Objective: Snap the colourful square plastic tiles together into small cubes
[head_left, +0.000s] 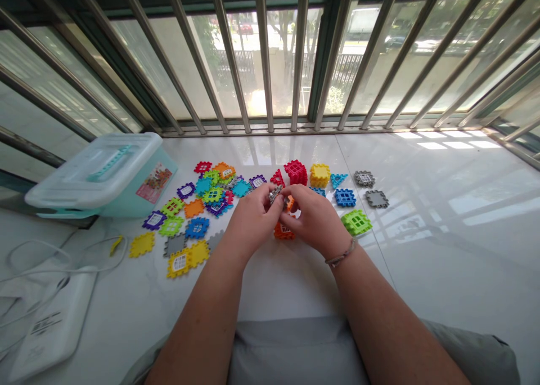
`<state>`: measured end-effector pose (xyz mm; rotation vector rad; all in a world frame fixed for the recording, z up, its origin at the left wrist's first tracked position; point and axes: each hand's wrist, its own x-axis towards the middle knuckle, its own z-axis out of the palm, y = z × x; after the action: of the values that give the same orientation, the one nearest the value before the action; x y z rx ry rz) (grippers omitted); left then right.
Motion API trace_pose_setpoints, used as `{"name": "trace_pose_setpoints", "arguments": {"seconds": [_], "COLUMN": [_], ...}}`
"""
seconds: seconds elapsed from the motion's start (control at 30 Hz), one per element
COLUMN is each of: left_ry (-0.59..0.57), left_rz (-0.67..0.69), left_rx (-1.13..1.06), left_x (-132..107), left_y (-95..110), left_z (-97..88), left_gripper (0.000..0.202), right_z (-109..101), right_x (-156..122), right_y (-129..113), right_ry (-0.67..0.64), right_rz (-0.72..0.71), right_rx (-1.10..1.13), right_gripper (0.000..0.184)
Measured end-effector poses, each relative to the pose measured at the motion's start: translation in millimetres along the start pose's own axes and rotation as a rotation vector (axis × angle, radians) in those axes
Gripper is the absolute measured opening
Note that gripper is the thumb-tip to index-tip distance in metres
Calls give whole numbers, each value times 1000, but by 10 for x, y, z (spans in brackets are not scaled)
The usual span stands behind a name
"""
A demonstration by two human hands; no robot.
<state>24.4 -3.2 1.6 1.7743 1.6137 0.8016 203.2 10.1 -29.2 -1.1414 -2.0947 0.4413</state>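
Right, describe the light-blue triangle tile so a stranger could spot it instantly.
Below the barred window, on the white tabletop, find the yellow block. Just right of it lies the light-blue triangle tile, pointed where the blue tile below it and the gray tile beside it are square.

Glossy white stone-look ledge, under window bars. On it: scattered multicoloured plastic building tiles, assembled red tile cube, yellow tile cube, teal storage box with translucent lid, white cable, flat white rectangular case.
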Motion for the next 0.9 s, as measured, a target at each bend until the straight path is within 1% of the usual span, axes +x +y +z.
{"name": "trace_pose_setpoints", "arguments": {"seconds": [0.4,0.9], "left_ry": [3,-6], "left_rz": [-30,-11], "left_rx": [20,32], "left_x": [5,-9], "left_y": [-2,9], "left_z": [2,-6], "left_gripper": [30,32], "right_z": [6,-6], "right_x": [-5,-4], "right_y": [4,-6], "right_ry": [-7,-17], "right_rz": [13,21], "right_rx": [10,-1], "right_gripper": [17,15]}}
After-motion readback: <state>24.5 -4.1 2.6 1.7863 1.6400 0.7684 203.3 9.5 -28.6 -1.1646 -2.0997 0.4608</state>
